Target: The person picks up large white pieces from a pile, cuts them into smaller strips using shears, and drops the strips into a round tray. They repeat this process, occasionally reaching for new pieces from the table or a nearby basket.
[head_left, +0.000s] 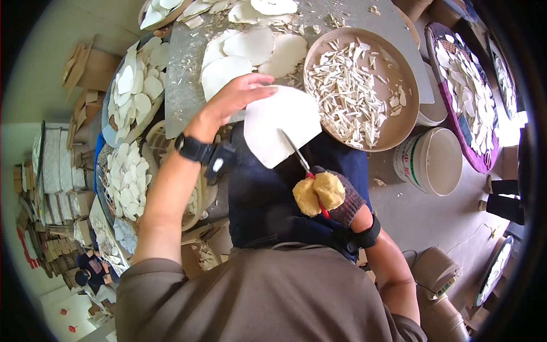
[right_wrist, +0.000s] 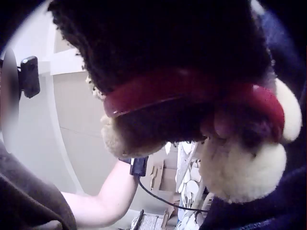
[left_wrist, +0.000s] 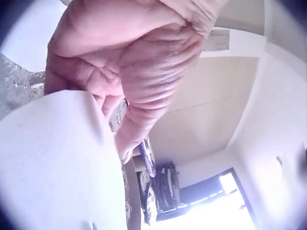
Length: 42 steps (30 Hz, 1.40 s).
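Note:
My bare left hand (head_left: 235,98) pinches a thin white slice (head_left: 273,122) by its upper left edge, thumb on one face. In the left wrist view the slice (left_wrist: 57,158) hangs below the palm. A dark knitted glove covers my right hand (head_left: 346,199), which grips scissors (head_left: 299,155) with red handles. Thick yellow padding (head_left: 319,194) is wrapped about these handles. The scissor blades overlap the lower part of the slice. In the right wrist view the gloved fingers pass through the red handle loops (right_wrist: 158,91), and the pale padding (right_wrist: 244,167) bulges beside them.
Ahead, a grey table (head_left: 185,74) bears several round white slices (head_left: 250,45) and scraps. A round tray (head_left: 411,108) of white offcuts sits at the right, above a white bucket (head_left: 444,162). Baskets heaped with white pieces (head_left: 128,176) stand at the left; another tray (head_left: 484,162) lies far right.

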Tool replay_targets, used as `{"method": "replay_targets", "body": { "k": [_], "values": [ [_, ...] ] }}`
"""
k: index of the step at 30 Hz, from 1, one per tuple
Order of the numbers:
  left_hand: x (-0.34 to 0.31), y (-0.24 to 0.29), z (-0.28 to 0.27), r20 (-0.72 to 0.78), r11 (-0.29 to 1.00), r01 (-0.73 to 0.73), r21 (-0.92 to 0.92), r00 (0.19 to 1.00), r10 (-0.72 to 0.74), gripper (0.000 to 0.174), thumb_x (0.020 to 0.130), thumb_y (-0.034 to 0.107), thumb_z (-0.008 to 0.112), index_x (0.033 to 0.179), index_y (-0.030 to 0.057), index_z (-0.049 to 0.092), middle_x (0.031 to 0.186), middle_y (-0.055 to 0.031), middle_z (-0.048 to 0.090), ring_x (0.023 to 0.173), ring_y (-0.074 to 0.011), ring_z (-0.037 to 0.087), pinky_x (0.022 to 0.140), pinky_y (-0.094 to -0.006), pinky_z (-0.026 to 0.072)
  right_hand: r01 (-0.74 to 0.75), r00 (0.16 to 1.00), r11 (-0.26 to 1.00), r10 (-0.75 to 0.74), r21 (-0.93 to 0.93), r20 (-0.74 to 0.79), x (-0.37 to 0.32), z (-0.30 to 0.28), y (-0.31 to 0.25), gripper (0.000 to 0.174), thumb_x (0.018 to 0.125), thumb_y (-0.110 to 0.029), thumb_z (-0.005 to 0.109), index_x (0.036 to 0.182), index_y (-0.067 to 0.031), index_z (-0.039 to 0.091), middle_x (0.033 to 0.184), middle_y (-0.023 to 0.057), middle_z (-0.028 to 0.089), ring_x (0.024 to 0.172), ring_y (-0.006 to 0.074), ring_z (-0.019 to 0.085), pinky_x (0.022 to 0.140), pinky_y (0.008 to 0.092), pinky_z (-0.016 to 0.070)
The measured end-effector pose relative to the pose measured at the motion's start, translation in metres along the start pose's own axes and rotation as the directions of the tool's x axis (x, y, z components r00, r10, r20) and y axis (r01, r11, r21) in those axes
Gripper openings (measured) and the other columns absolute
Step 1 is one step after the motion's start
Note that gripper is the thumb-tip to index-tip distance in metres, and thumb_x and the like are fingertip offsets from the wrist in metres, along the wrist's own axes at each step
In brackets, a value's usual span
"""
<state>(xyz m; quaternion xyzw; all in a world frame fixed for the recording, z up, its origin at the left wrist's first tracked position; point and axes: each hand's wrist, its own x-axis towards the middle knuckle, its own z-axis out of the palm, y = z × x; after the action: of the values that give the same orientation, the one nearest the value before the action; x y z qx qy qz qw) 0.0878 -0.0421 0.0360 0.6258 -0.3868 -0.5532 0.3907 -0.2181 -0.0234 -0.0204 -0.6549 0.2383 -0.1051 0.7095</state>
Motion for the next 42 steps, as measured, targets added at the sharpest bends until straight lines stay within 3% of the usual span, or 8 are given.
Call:
{"method": "replay_targets", "body": {
  "k": [4, 7, 11, 18, 23, 29, 33, 42],
  "values": [
    [0.013, 0.014, -0.012, 0.292, 0.976, 0.064, 0.210, 0.948, -0.125, 0.025, 0.081, 0.013, 0.067, 0.099, -0.0030, 0.064, 0.088, -0.0039, 0.067, 0.078, -0.0069, 0.060, 0.074, -0.0203, 0.0475, 0.333, 0.943, 0.832, -0.301, -0.444, 0.145, 0.001, -0.005, 0.012, 0.025, 0.072, -0.016, 0.070, 0.092, -0.0066, 0.060, 0.090, 0.0114, 0.062, 0.087, 0.0293, 0.060, 0.076, 0.0349, 0.0495],
    [0.018, 0.017, -0.019, 0.232, 0.990, -0.004, 0.141, 0.972, -0.029, 0.024, 0.082, 0.016, 0.067, 0.099, -0.0008, 0.064, 0.090, -0.0040, 0.066, 0.081, -0.0069, 0.060, 0.071, -0.0204, 0.0481, 0.072, 0.990, 0.983, -0.091, 0.167, 0.111, -0.005, -0.016, 0.019, 0.022, 0.078, -0.007, 0.063, 0.098, -0.0029, 0.059, 0.095, 0.0111, 0.062, 0.090, 0.0264, 0.060, 0.078, 0.0320, 0.0491],
    [0.018, 0.016, -0.044, -0.133, 0.931, -0.131, -0.341, 0.987, 0.090, 0.032, 0.085, 0.013, 0.062, 0.112, -0.0014, 0.052, 0.100, -0.0083, 0.063, 0.086, -0.0139, 0.063, 0.076, -0.0259, 0.0527, -0.267, 0.963, 0.276, 0.034, 0.923, 0.268, -0.012, -0.022, 0.042, 0.026, 0.093, -0.011, 0.052, 0.115, 0.0021, 0.053, 0.114, 0.0095, 0.059, 0.104, 0.0189, 0.058, 0.093, 0.0316, 0.0464],
    [-0.008, -0.018, 0.027, -0.446, 0.824, -0.321, -0.467, 0.890, 0.094, 0.044, 0.087, 0.005, 0.055, 0.128, 0.0017, 0.040, 0.114, -0.0125, 0.057, 0.098, -0.0217, 0.061, 0.081, -0.0339, 0.0546, 0.115, 0.952, 0.903, 0.019, 0.415, -0.306, 0.037, 0.028, 0.072, 0.012, 0.077, -0.012, 0.057, 0.087, -0.0049, 0.060, 0.077, 0.0114, 0.059, 0.074, 0.0300, 0.057, 0.064, 0.0380, 0.0434],
    [-0.030, -0.028, 0.070, -0.477, 0.806, -0.397, -0.439, 0.863, 0.165, 0.067, 0.086, -0.002, 0.053, 0.143, 0.0122, 0.019, 0.124, -0.0142, 0.050, 0.106, -0.0233, 0.057, 0.084, -0.0368, 0.0535, -0.206, 0.950, -0.411, 0.133, 0.888, 0.282, 0.043, 0.017, 0.034, 0.021, 0.085, -0.018, 0.049, 0.102, -0.0065, 0.055, 0.093, 0.0072, 0.060, 0.089, 0.0225, 0.059, 0.080, 0.0307, 0.0466],
    [-0.036, -0.041, 0.078, -0.411, 0.834, -0.305, -0.459, 0.905, 0.105, 0.072, 0.086, 0.000, 0.054, 0.144, 0.0154, 0.013, 0.121, -0.0152, 0.052, 0.099, -0.0227, 0.060, 0.073, -0.0371, 0.0572, 0.080, 0.982, 0.751, -0.172, 0.655, 0.078, 0.036, 0.012, 0.019, 0.025, 0.090, -0.018, 0.042, 0.111, -0.0081, 0.051, 0.108, 0.0060, 0.058, 0.103, 0.0198, 0.056, 0.092, 0.0309, 0.0430],
    [-0.034, -0.045, 0.073, -0.373, 0.849, -0.239, -0.471, 0.926, 0.053, 0.074, 0.086, 0.002, 0.055, 0.143, 0.0157, 0.011, 0.114, -0.0159, 0.056, 0.087, -0.0219, 0.064, 0.063, -0.0333, 0.0585, -0.078, 0.982, 0.222, -0.153, 0.972, 0.114, 0.037, 0.020, 0.036, 0.024, 0.091, -0.022, 0.045, 0.111, -0.0100, 0.052, 0.107, 0.0047, 0.059, 0.103, 0.0202, 0.056, 0.094, 0.0324, 0.0417],
    [-0.027, -0.040, 0.076, -0.229, 0.862, -0.141, -0.487, 0.973, 0.030, 0.073, 0.085, 0.003, 0.055, 0.141, 0.0120, 0.010, 0.113, -0.0189, 0.056, 0.080, -0.0256, 0.066, 0.055, -0.0307, 0.0583, 0.320, 0.921, 0.876, -0.377, -0.361, -0.100, 0.037, 0.008, 0.007, 0.022, 0.080, -0.024, 0.055, 0.099, -0.0134, 0.057, 0.098, 0.0067, 0.060, 0.094, 0.0268, 0.057, 0.085, 0.0359, 0.0430]
  ]
}}
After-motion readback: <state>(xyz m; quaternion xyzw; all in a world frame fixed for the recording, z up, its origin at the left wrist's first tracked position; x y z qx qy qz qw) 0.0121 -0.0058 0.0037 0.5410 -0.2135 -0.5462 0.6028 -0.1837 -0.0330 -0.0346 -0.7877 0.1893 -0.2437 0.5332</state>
